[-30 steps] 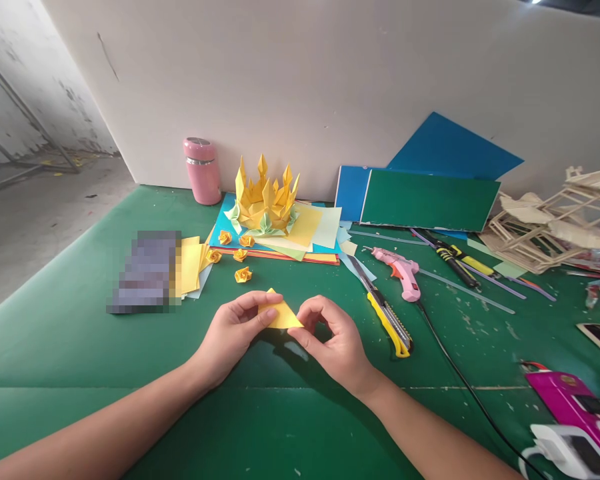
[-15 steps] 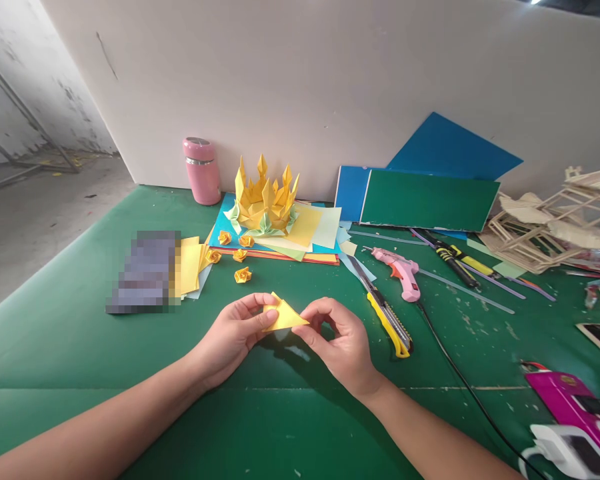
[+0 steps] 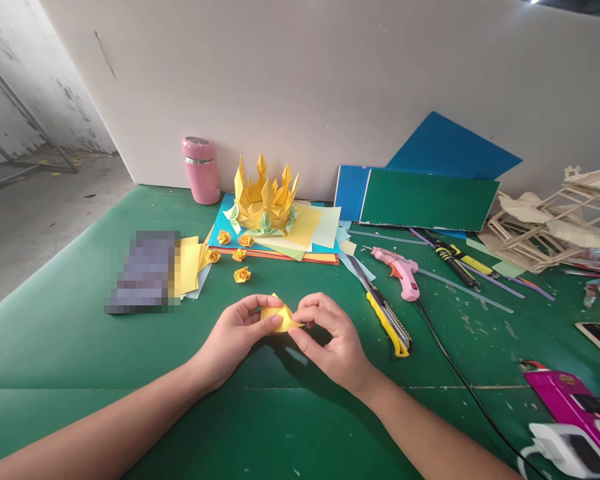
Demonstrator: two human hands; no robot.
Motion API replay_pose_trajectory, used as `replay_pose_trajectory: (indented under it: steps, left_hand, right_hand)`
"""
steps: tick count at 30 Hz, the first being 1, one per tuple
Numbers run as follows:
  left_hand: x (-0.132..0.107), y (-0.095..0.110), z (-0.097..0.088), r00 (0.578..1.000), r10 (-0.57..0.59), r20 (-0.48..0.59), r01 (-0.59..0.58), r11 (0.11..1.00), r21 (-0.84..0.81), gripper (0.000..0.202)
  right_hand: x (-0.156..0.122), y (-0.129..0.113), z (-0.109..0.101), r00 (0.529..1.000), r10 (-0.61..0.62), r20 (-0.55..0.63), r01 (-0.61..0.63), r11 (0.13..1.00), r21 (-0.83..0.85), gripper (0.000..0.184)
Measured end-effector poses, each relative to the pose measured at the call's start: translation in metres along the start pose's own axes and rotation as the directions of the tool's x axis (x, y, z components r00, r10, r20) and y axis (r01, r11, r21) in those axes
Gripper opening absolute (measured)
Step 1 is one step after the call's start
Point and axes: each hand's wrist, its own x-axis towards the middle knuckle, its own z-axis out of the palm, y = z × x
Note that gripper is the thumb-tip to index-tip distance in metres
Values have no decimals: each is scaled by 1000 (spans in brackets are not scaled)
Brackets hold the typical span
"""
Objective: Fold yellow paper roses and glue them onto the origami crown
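Observation:
Above the green table (image 3: 80,347), both hands pinch a small folded yellow paper (image 3: 279,316). My left hand (image 3: 235,333) grips its left side between thumb and fingers. My right hand (image 3: 330,340) is closed on its right tip, fingers curled over the top. Beyond the hands lie several small yellow paper roses (image 3: 243,274). Two yellow paper crowns (image 3: 265,197) sit on a stack of coloured sheets (image 3: 310,233).
A yellow utility knife (image 3: 387,319) lies just right of my right hand. A pink glue gun (image 3: 403,272) has its cord running to the front right. A pink bottle (image 3: 200,170) stands at the wall. Blue and green boards (image 3: 425,197), wooden frames (image 3: 545,223) and a magenta device (image 3: 570,400) crowd the right.
My right hand has moved left and closed over the paper's right tip. The paper now shows smaller between the hands, more folded in.

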Motion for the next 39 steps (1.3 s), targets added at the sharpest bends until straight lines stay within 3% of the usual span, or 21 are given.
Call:
replay_pose_trajectory:
  steps: [11, 20, 39]
  left_hand:
    - [0, 2, 2, 999, 5, -48, 0, 995, 100, 37]
    - [1, -2, -2, 999, -5, 44, 1, 996, 84, 39]
    - [5, -11, -1, 967, 253, 42, -256, 948, 191, 27]
  right_hand:
    - [1, -1, -1, 997, 72, 0, -72, 997, 32, 11]
    - [0, 4, 1, 996, 92, 21, -93, 993, 75, 9]
    - [2, 3, 4, 955, 288, 66, -291, 956, 38, 14]
